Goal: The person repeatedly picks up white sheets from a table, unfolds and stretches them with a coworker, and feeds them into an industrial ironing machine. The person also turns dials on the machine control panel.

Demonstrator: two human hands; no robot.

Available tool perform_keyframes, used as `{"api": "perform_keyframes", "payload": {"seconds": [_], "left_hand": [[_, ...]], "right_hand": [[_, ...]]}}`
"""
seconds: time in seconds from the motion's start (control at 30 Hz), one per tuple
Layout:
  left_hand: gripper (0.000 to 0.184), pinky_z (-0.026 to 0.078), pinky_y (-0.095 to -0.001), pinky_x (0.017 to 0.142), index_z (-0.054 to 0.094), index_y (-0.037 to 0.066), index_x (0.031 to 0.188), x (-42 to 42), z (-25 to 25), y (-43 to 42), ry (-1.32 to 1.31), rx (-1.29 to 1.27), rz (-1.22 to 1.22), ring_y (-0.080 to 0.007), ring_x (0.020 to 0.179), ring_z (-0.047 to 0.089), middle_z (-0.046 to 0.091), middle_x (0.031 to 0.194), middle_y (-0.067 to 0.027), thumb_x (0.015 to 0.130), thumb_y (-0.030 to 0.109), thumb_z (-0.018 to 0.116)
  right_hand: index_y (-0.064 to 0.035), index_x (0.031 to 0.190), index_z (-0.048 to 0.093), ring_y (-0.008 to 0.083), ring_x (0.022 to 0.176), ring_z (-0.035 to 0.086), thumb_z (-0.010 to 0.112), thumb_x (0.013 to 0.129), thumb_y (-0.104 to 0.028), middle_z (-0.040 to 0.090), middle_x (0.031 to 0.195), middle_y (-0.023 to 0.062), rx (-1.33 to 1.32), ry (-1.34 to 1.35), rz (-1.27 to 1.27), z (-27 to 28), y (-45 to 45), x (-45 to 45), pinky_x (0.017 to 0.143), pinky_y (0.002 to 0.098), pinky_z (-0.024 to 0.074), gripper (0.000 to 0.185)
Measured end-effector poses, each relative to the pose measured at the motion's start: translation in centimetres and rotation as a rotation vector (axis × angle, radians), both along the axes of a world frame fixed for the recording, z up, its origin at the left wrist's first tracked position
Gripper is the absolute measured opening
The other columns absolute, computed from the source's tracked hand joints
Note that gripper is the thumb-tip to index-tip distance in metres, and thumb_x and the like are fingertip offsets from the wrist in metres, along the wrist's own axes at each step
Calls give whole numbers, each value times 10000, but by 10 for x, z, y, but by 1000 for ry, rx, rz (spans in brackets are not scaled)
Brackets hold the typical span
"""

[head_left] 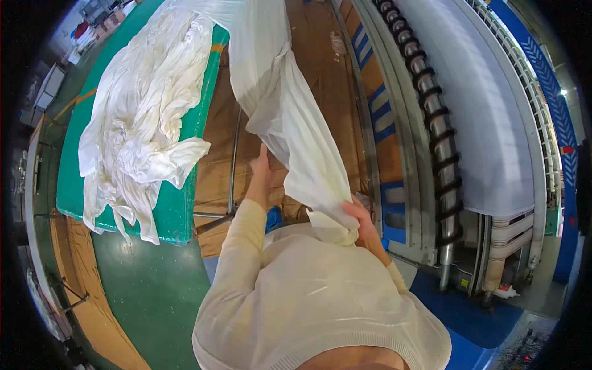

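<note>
A long white sheet [308,135] stretches from the top of the view down toward my body, hanging in loose folds. My right hand [361,217] grips its near right edge beside my waist, the fingers closed on the gathered cloth. At the sheet's left edge is my left hand [262,165], farther forward, closed at the fabric with its fingers partly hidden behind it. On the left, a crumpled heap of white cloth [145,105] lies on a green padded table [77,185], some ends drooping over the near edge.
To my right stands a large machine with a roller wrapped in a black spiral [439,123] and a wide white-covered surface [487,111]. Brown sheeting [213,132] lies low between table and machine, near a metal bar [235,160]. A blue mat [465,308] covers floor at right.
</note>
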State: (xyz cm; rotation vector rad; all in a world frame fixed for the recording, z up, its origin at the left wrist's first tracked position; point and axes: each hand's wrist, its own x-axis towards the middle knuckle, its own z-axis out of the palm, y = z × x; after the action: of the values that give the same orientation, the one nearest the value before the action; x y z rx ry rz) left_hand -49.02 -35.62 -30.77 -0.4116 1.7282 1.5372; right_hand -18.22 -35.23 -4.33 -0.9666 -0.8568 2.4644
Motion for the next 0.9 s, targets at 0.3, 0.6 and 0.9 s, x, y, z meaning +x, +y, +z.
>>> {"api": "perform_keyframes", "payload": {"seconds": [0.3, 0.6, 0.9], "left_hand": [[789, 490, -454, 885, 600, -114, 1033, -90, -7, 80, 659, -490, -442, -419, 1040, 604, 631, 1055, -272, 685, 584, 718], [441, 528, -471, 794, 650, -71, 826, -58, -51, 70, 17, -68, -701, -329, 973, 658, 669, 963, -258, 811, 369, 632], [338, 538, -459, 680, 690, 83, 859, -143, 104, 96, 1464, -726, -847, -337, 809, 670, 682, 879, -152, 932, 354, 501]], "right_hand": [[9, 1338, 467, 216, 1065, 592, 733, 716, -166, 598, 1222, 137, 73, 115, -14, 55, -24, 47, 919, 318, 458, 699], [50, 1156, 605, 149, 929, 598, 791, 653, -221, 668, 1035, 74, 436, 125, 366, 34, -15, 98, 784, 268, 444, 601], [-1, 1233, 562, 152, 1017, 596, 750, 742, -221, 641, 1111, 71, 97, -64, -149, 23, -31, 69, 796, 275, 489, 570]]}}
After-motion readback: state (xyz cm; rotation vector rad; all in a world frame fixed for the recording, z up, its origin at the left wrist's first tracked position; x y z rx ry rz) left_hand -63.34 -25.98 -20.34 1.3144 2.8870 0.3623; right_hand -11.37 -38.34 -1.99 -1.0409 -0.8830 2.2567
